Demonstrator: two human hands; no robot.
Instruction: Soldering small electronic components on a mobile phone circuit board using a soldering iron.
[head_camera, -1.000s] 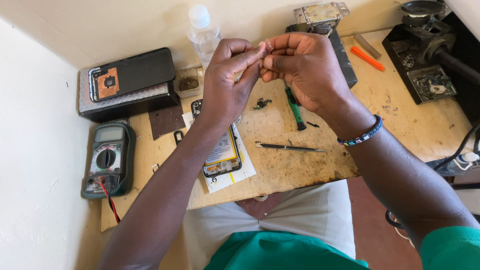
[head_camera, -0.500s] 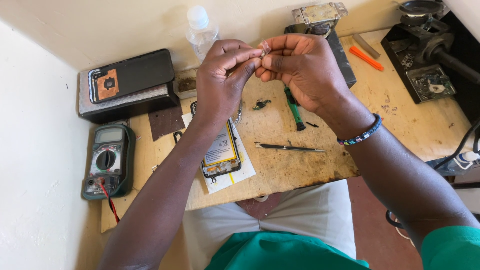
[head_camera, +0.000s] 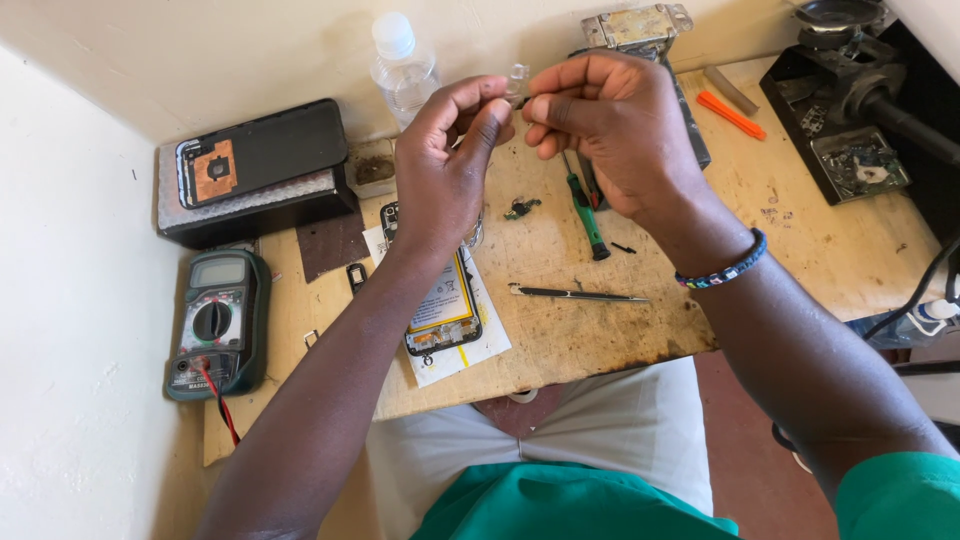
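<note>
- Up above the wooden workbench (head_camera: 800, 240), your left hand (head_camera: 445, 165) and right hand (head_camera: 610, 125) meet, fingertips pinched together on a small clear plastic piece (head_camera: 517, 78) (too tiny to identify).
- Under your left wrist on the workbench lies an opened smartphone with a yellow battery (head_camera: 445, 305), on white paper.
- Beside the phone, toward your right, lie thin metal tweezers (head_camera: 575, 294) and a green-handled screwdriver (head_camera: 585, 212).
- Left of the phone sits a green multimeter (head_camera: 215, 325).

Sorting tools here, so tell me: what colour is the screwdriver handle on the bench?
Green screwdriver handle, clearest in the head view.
</note>
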